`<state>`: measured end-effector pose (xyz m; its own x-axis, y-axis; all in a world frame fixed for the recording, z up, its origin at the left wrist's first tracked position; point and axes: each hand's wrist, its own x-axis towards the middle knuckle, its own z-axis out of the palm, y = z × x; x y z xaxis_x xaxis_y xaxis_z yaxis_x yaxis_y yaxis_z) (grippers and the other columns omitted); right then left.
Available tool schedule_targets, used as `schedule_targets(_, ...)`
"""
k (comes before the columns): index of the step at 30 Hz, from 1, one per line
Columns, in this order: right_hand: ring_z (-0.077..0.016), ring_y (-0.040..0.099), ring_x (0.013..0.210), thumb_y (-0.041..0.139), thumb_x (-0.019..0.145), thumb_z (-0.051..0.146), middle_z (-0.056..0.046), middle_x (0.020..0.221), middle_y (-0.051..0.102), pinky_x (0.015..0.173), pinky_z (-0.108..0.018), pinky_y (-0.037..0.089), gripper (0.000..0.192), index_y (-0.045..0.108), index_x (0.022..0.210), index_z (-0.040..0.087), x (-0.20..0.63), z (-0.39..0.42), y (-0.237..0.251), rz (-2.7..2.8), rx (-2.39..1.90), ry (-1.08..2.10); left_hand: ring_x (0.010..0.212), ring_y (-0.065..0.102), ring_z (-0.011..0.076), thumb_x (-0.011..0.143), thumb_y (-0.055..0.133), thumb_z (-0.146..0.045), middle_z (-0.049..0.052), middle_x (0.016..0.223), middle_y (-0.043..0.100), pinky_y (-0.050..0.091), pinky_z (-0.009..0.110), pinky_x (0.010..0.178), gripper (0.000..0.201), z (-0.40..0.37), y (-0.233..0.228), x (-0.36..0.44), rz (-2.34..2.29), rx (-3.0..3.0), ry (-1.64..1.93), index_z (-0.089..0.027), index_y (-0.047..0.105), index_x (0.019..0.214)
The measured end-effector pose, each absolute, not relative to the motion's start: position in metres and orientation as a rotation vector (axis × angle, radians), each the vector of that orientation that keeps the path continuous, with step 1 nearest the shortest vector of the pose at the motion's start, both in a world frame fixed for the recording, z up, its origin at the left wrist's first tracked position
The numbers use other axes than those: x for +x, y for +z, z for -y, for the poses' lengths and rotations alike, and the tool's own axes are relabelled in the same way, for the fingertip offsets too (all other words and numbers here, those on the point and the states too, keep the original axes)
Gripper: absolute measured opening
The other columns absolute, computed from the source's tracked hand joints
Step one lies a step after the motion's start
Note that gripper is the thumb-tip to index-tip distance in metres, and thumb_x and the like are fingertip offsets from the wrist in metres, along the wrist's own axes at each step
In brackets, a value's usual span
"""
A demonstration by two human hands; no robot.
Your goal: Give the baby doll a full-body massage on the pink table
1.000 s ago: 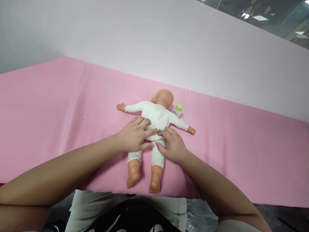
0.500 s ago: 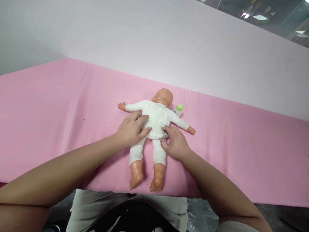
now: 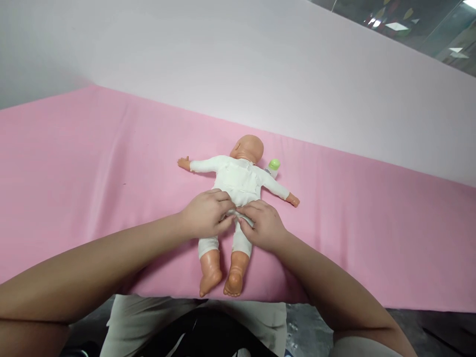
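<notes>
A baby doll with a white cloth body lies face down, its head away from me and its bare feet toward me. My left hand is on the left of the doll's bottom, thumb and fingers curled in on the white cloth. From the right, my right hand pinches at the same part, and its fingertips nearly meet those of the left. The fingers cover most of the doll's hips. Beside the doll's right-hand shoulder is a small clear bottle with a green cap, partly hidden by the arm.
A pink sheet covers the table under the doll, with a few creases. Along the far side rises a white wall, with a glass pane at top right. The table's front edge runs close to my lap.
Both hands have slid down from the doll's back and waist to its bottom and come together at the middle. The doll's legs have shifted slightly; its right-hand foot is nearer the other.
</notes>
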<state>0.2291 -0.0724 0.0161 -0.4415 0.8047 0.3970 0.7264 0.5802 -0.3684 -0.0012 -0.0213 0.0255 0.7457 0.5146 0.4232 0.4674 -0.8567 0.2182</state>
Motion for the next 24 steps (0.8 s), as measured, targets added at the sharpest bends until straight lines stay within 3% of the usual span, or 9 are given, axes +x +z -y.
schedule_targets(5,-0.0257,0.074,0.089,0.063,0.096,0.027,-0.007,0.095,0.081,0.084,-0.044,0.062,0.020,0.080,0.106,0.024,0.233,0.074,0.017,2.174,-1.107,0.161,0.079,0.062,0.0215,0.100,0.057,-0.030,0.006,0.084,0.068,0.052,0.037,0.074,0.022,0.021,0.024,-0.003,-0.717,2.839,0.888,-0.021,0.076,0.093)
schedule_targets(8,-0.0284,0.072,0.100,0.062,0.098,0.030,-0.010,0.109,0.079,0.094,-0.050,0.062,0.029,0.077,0.123,0.024,0.234,0.075,0.016,2.106,-1.139,0.074,0.083,0.061,0.0238,0.099,0.059,-0.028,0.009,0.092,0.069,0.054,0.041,0.080,0.019,0.019,0.023,-0.003,-0.747,2.900,1.064,-0.020,0.075,0.094)
schedule_targets(11,-0.0306,0.071,0.109,0.064,0.099,0.034,-0.013,0.121,0.077,0.099,-0.052,0.061,0.039,0.072,0.135,0.022,0.234,0.072,0.013,2.120,-1.167,0.070,0.092,0.063,0.0260,0.099,0.059,-0.029,0.011,0.102,0.071,0.055,0.044,0.087,0.020,0.018,0.021,0.000,-0.786,2.881,1.014,-0.019,0.075,0.106)
schedule_targets(17,-0.0289,0.074,0.110,0.066,0.101,0.037,-0.009,0.120,0.080,0.101,-0.050,0.061,0.029,0.077,0.125,0.024,0.238,0.061,0.008,2.194,-1.203,0.232,0.087,0.067,0.0247,0.102,0.056,-0.033,0.008,0.094,0.069,0.053,0.040,0.078,0.025,0.014,0.019,0.006,-0.835,2.790,0.755,-0.018,0.075,0.104)
schedule_targets(21,-0.0257,0.075,0.104,0.062,0.104,0.037,-0.008,0.112,0.081,0.097,-0.045,0.063,0.025,0.079,0.117,0.024,0.240,0.061,0.010,2.125,-1.146,0.242,0.081,0.066,0.0222,0.103,0.054,-0.031,0.006,0.085,0.068,0.052,0.037,0.072,0.025,0.015,0.018,0.004,-0.779,2.775,0.935,-0.019,0.075,0.100)
schedule_targets(24,-0.0263,0.074,0.102,0.062,0.104,0.037,-0.009,0.110,0.080,0.096,-0.047,0.063,0.027,0.078,0.121,0.024,0.241,0.063,0.011,2.057,-1.102,0.142,0.083,0.064,0.0223,0.100,0.057,-0.025,0.008,0.092,0.068,0.054,0.039,0.076,0.019,0.016,0.017,0.003,-0.732,2.798,1.158,-0.018,0.074,0.104)
